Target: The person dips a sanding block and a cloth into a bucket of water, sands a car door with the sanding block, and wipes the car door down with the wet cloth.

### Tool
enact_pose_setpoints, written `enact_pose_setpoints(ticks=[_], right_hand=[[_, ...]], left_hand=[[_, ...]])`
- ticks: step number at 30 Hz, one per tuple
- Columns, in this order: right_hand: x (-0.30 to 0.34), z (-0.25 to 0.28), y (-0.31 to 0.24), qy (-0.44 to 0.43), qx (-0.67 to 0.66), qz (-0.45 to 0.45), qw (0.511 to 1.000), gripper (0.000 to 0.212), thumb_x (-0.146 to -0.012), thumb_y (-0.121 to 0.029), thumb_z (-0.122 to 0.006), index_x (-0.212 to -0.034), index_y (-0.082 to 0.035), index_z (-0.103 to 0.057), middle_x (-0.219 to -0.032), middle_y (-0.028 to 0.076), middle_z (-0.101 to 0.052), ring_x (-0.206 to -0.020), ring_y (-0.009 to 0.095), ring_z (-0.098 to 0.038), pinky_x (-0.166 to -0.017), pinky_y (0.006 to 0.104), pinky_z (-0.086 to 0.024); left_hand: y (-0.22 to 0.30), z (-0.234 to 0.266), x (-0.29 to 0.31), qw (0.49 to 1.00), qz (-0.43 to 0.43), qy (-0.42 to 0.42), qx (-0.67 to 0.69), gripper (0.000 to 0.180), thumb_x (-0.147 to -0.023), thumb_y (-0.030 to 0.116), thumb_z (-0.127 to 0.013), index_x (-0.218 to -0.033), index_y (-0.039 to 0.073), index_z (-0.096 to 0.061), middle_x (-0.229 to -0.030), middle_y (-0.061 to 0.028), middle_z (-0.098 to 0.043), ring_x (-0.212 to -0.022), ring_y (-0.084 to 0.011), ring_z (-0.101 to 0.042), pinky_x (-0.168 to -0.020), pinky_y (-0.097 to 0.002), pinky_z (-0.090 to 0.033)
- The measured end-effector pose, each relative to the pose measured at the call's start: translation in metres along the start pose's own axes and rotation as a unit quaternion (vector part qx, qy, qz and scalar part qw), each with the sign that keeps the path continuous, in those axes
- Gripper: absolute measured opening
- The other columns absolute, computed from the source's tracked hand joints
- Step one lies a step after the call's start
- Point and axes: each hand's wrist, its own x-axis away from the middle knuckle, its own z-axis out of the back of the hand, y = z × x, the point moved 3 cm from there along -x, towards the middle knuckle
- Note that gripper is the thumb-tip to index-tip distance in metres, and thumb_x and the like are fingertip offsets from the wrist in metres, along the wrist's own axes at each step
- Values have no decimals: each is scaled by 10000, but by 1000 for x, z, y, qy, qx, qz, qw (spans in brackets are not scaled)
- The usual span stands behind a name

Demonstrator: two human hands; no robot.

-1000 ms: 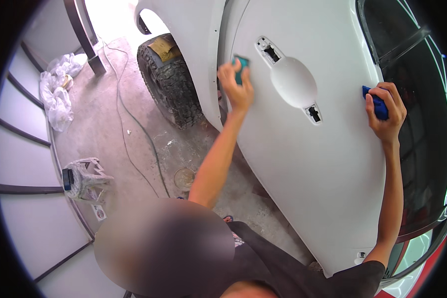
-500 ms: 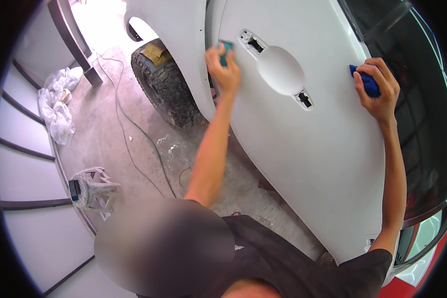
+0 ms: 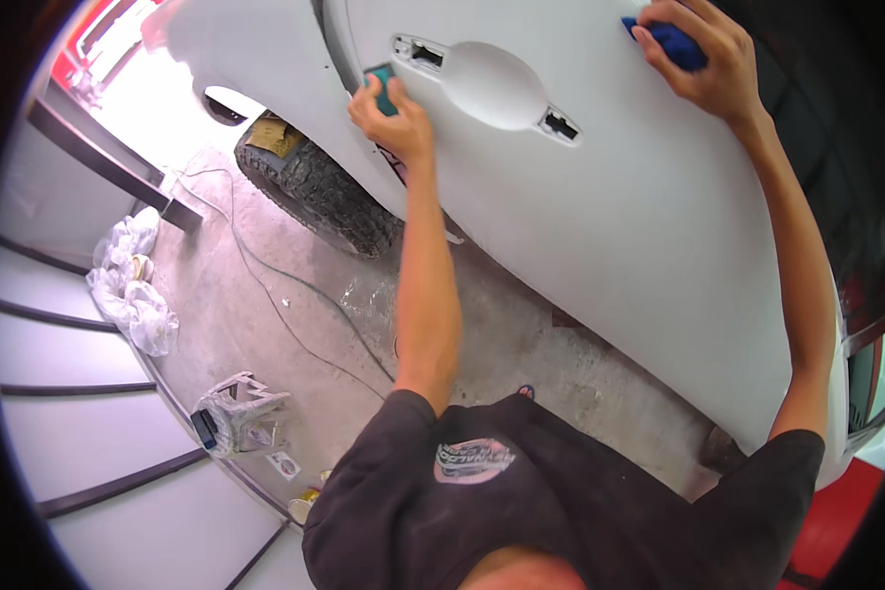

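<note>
A pale grey-white car door [image 3: 610, 226] with a rounded handle recess [image 3: 492, 84] fills the right half of the view. My left hand [image 3: 400, 126] is closed round a small teal block [image 3: 379, 93], held against the door near its front edge, left of the recess. Farther right, my right hand [image 3: 713, 64] grips a bunched dark blue cloth [image 3: 678, 47] on the upper part of the door, close to the dark window. Its fingers wrap over the cloth and hide part of it.
Left of the door is a knobbly tyre [image 3: 315, 192] with cardboard [image 3: 273, 136] on it. Cables [image 3: 310, 283] run over the concrete floor. Plastic sheeting [image 3: 133, 285], a wrapped stool [image 3: 241, 418] and a dark post [image 3: 118, 157] stand along the panelled wall [image 3: 79, 413].
The view has turned and shifted, so the door sits higher in the picture. Both hands keep their hold and stay at nearly the same places on the door.
</note>
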Motion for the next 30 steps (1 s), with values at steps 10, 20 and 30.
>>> enact_pose_setpoints(ticks=[10, 20, 30], right_hand=[[1, 2, -3, 11, -2, -6, 1000, 166, -768, -158, -794, -850, -95, -664, -834, 66, -632, -677, 203, -626, -581, 319, -515], [5, 5, 0, 10, 0, -6, 1000, 172, -758, -174, -804, -858, -108, -681, -839, 60, -638, -683, 195, -633, -583, 321, -522], [2, 9, -3, -29, 6, -24, 999, 171, -761, -191, -792, -865, -115, -679, -842, 63, -642, -671, 193, -634, -579, 313, -524]], left_hand=[[-12, -14, -17, 997, 39, -46, 46, 245, -933, 142, -712, -1058, -64, -665, -1024, -210, -609, -1037, -373, -562, -923, -485, -464], [-19, -21, -36, 994, 83, -61, 39, 237, -942, 132, -679, -1068, -68, -677, -1028, -221, -609, -1037, -388, -572, -916, -504, -456], [-19, -26, -34, 997, 56, -39, 43, 229, -929, 129, -705, -1051, -64, -679, -1025, -204, -645, -1032, -371, -596, -922, -470, -476]])
